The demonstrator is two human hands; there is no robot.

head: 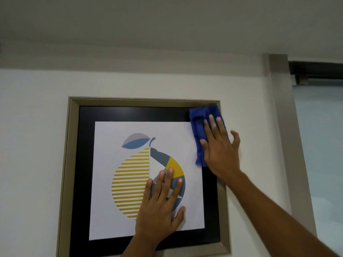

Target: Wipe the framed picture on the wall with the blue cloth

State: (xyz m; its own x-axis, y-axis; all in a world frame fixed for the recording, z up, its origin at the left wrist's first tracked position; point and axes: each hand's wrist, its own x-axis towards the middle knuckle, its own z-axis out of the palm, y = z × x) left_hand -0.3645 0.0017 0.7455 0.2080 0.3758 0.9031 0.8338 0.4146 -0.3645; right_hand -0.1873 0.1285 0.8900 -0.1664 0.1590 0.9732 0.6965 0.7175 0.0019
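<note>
The framed picture [71,164] hangs on a white wall: a beige frame, a black mat and a white print of a yellow-striped fruit with a blue leaf. My right hand [220,149] presses the folded blue cloth [199,123] flat against the glass at the picture's upper right corner, fingers spread over it. The cloth reaches up to the frame's top right inner edge. My left hand [159,206] lies flat and open on the glass over the lower middle of the print, holding nothing.
A grey door or window jamb [285,127] runs down just right of the picture, with frosted glass [321,145] and a dark rail [315,68] beyond it. White wall [33,145] extends to the left, and the ceiling lies above.
</note>
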